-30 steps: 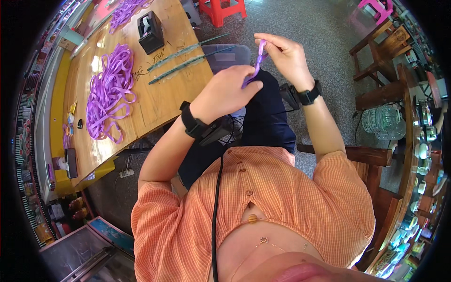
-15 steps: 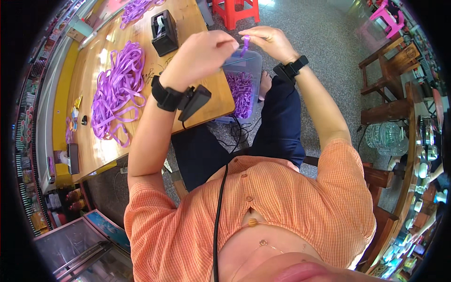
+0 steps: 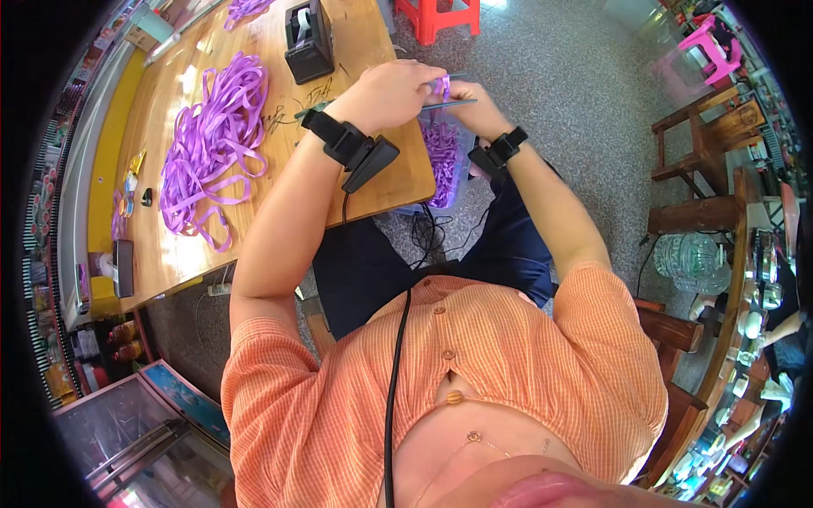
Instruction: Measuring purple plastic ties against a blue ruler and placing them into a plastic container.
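My left hand (image 3: 398, 89) and my right hand (image 3: 470, 106) meet above the table's near corner, both pinching a small folded piece of purple ribbon (image 3: 441, 85). A thin grey-green strip (image 3: 449, 104) runs across between the fingers. Just below the hands stands a clear plastic bin (image 3: 442, 157) filled with small purple ribbon pieces. Each wrist wears a black band; a black device with a cable hangs from the left one (image 3: 362, 157).
A large heap of loose purple ribbon (image 3: 212, 144) lies on the wooden table (image 3: 373, 182). A black tape dispenser (image 3: 306, 38) stands at the table's far side. A dark phone (image 3: 124, 267) lies at the left end. Red stool (image 3: 436, 13) and wooden chairs (image 3: 707, 161) stand around.
Both hands have moved leftward and lower over the table corner and the bin, still holding the purple piece. The view has shifted so more of the table shows.
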`<state>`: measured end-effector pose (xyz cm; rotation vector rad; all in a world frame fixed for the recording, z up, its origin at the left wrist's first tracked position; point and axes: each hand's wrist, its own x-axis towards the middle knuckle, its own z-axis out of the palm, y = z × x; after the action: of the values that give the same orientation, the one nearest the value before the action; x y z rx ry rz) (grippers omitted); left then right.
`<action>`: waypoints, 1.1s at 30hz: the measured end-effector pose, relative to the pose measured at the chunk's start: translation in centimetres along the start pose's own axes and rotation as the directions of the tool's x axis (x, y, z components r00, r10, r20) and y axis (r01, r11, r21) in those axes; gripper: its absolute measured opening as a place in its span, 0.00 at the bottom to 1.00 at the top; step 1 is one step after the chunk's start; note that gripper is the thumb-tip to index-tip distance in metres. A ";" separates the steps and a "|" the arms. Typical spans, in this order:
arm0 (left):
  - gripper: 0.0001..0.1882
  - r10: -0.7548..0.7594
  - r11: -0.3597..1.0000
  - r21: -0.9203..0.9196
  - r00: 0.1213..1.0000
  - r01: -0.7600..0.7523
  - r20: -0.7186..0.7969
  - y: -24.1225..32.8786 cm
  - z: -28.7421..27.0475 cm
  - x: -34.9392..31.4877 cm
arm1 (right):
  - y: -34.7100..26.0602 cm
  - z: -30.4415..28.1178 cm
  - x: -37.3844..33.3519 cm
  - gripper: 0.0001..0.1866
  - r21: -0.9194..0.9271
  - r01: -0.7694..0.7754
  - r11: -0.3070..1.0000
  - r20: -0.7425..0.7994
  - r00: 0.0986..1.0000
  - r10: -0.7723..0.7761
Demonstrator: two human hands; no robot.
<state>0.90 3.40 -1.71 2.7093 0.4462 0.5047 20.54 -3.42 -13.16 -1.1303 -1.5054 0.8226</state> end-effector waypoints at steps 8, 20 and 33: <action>0.20 -0.018 1.000 0.020 0.998 0.017 0.054 0.2 0.0 -0.2 | 5.3 4.3 -9.7 0.12 0.284 -0.594 0.753 0.117 0.801 0.587; 0.14 0.344 0.888 0.327 0.939 -0.324 -0.004 0.6 -1.1 -1.1 | 4.7 8.2 -17.7 0.15 0.427 -0.848 0.314 0.441 0.498 0.746; 0.15 -0.470 0.835 -0.346 0.882 0.429 -0.040 8.7 13.3 -17.0 | 0.7 10.0 -19.8 0.16 0.516 -0.831 0.210 0.458 0.474 0.752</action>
<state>-6.81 -14.19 -14.88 2.1601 0.9197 0.5533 11.38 -21.36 -22.56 -1.2254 -0.3810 2.0185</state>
